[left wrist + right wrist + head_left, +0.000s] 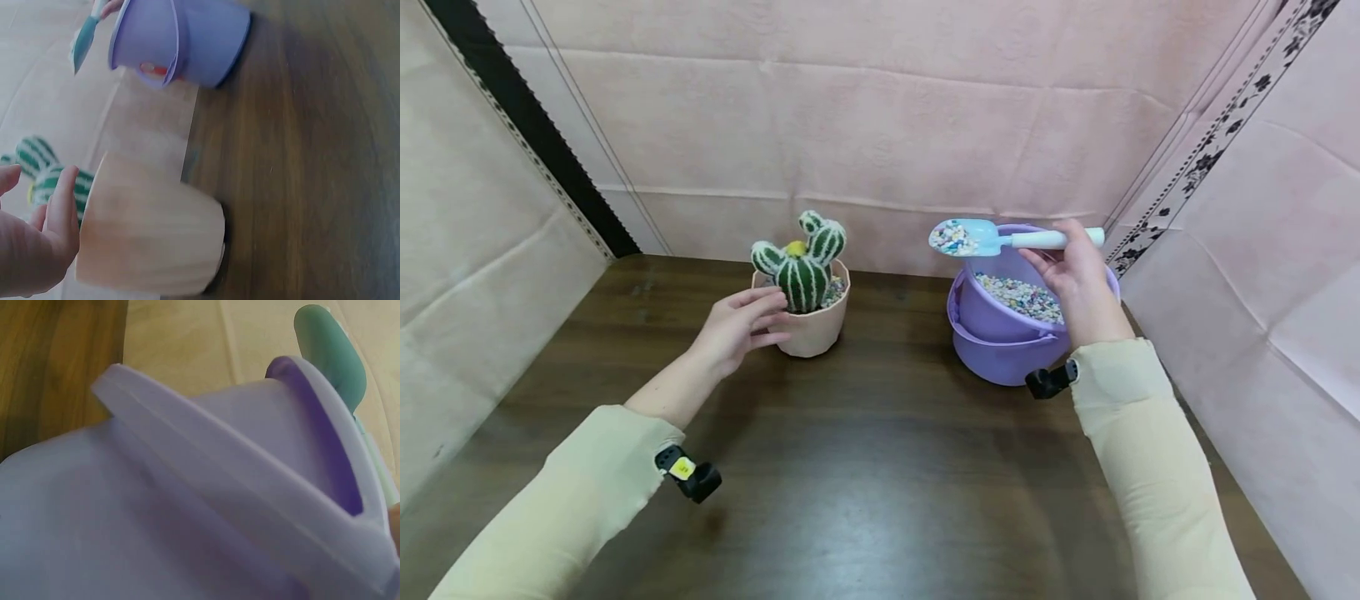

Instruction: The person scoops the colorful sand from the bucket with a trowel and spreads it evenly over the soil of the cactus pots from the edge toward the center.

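Lifting a pale blue plastic scoop (970, 237) heaped with coloured gravel at two o'clock, right hand (1078, 275) gripping; left hand (737, 327), fingers relaxed, steadying peach cactus pot (812, 327); tilting risks spilling.

This looks like a small staged booth set up for recording, not a lived-in room. Pink cloth (880, 125) with fold creases hangs as a backdrop behind and on both sides of a dark wooden table (865, 467), closing it in like a cubicle. A black patterned strip (1217, 133) runs along a seam in the right corner, and a dark band (527, 125) marks the left one. Small black cameras (688, 475) are strapped to the person's wrists over cream sleeves (1150, 467).
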{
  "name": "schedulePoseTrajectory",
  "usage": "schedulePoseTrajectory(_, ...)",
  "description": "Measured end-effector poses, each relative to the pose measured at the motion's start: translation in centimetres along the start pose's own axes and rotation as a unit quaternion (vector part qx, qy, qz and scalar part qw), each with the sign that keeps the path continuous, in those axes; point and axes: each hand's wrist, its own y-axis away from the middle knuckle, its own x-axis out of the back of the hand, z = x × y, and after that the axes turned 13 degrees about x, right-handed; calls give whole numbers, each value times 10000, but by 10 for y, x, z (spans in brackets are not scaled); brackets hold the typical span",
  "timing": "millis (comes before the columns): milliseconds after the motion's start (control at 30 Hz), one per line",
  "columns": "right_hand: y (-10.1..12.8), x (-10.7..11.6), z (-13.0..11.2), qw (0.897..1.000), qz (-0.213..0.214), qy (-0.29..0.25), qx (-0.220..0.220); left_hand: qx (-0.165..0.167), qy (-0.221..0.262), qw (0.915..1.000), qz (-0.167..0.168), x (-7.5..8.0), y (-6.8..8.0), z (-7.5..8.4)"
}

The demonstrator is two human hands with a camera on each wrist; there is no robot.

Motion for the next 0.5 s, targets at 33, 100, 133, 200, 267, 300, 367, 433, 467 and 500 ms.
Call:
schedulePoseTrajectory(33, 0, -1, 1, 10000, -15, -24, -25, 2, 46, 10000, 41, 3, 1, 1)
schedulePoseTrajectory(100, 1, -2, 1, 9999, -25, -72, -74, 31, 142, 9998, 134, 10, 1, 3)
schedulePoseTrajectory(133, 1, -2, 1, 9999, -25, -69, -81, 41, 185, 9997, 169, 13, 1, 4)
schedulePoseTrajectory(200, 1, -3, 2, 9999, -38, -31, -100, 38, 250, 9994, 240, 19, 1, 6)
schedulePoseTrajectory(267, 2, -4, 3, 9999, -31, 32, -132, 5, 288, 9991, 320, 25, -1, 7)
schedulePoseTrajectory(300, 2, -4, 3, 9998, -39, 86, -149, -21, 314, 9988, 371, 27, -1, 8)
schedulePoseTrajectory(367, 3, -5, 4, 9997, -49, 187, -178, -72, 385, 9977, 559, 31, -3, 8)
schedulePoseTrajectory(433, 4, -7, 6, 9995, -57, 239, -198, -63, 346, 9959, 833, 33, -6, 7)
schedulePoseTrajectory(467, 4, -8, 7, 9995, -68, 244, -210, -32, 305, 9948, 976, 33, -7, 7)
schedulePoseTrajectory(500, 4, -9, 8, 9994, -80, 238, -223, 8, 264, 9935, 1109, 33, -9, 6)
